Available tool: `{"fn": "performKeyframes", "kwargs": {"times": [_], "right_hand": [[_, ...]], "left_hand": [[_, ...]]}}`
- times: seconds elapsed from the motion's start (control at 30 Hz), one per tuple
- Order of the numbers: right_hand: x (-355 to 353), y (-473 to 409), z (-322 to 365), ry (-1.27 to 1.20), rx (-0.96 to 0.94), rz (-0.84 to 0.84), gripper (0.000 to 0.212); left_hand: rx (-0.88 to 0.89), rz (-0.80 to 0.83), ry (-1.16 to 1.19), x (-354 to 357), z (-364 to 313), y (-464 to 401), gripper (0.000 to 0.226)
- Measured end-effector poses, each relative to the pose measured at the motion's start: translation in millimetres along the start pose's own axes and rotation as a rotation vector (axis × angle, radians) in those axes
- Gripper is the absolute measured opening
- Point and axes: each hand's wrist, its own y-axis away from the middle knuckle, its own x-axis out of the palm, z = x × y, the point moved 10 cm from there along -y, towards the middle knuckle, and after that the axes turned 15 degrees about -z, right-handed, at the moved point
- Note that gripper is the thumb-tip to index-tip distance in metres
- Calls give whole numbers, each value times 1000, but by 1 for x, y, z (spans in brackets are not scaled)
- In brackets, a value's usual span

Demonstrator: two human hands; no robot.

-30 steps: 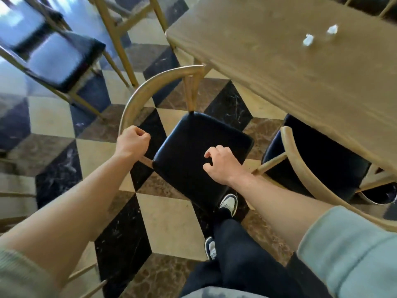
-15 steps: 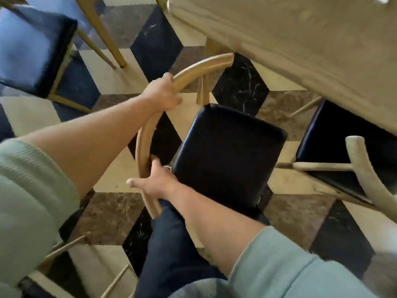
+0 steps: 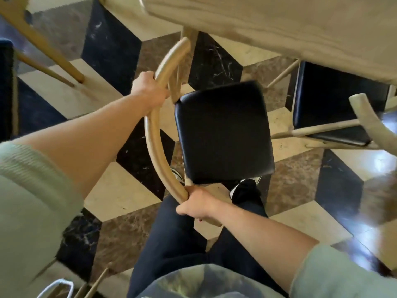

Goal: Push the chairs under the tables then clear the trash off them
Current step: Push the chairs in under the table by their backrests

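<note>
While the curved wooden backrest (image 3: 154,130) of the chair (image 3: 223,134) is being gripped at two places, much of the scene is being cut off by the frame edges. The left hand (image 3: 148,91) is being wrapped around the upper stretch of the rail, its fingers curled out of sight behind the wood. The right hand (image 3: 198,204) is being closed around the rail's lower end, with its fingertips hidden beneath the palm. The chair's black padded seat (image 3: 223,134) is being shown in full, lying just short of the table (image 3: 279,29), with the far tip of the backrest reaching under the table's edge. Only the near edge and corner of the tabletop are being shown, so whatever is lying on it cannot be told. A second chair (image 3: 335,106) to the right is being partly covered by the tabletop, its pale rail (image 3: 369,117) being cut by the frame. Another chair's legs (image 3: 45,48) are being seen at the upper left, the seat mostly out of view. Dark trousers (image 3: 171,239) and one shoe (image 3: 242,188) are being seen under the seat; a second shoe is being almost wholly hidden by the rail. Motion blur is smearing the lower right floor (image 3: 120,190).
</note>
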Motion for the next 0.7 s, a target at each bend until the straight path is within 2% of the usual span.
{"fn": "performKeyframes", "kwargs": {"times": [0.03,0.17,0.3,0.43,0.53,0.7], "right_hand": [[-7,0,0,39,-18,-22,50],[-54,-1,0,301,-173,-35,30],[-135,-9,-1,629,-294,-106,27],[-200,-9,-35,840,-302,-155,16],[-244,-1,-60,922,-281,-226,13],[-315,7,-89,999,-236,-382,11]], "left_hand": [[-47,-26,15,-9,15,0,36],[-280,-144,128,-36,71,6,38],[-494,-173,332,-28,95,30,51],[-601,-116,525,15,76,67,54],[-652,-152,627,49,60,102,59],[-717,-229,763,96,25,138,43]]}}
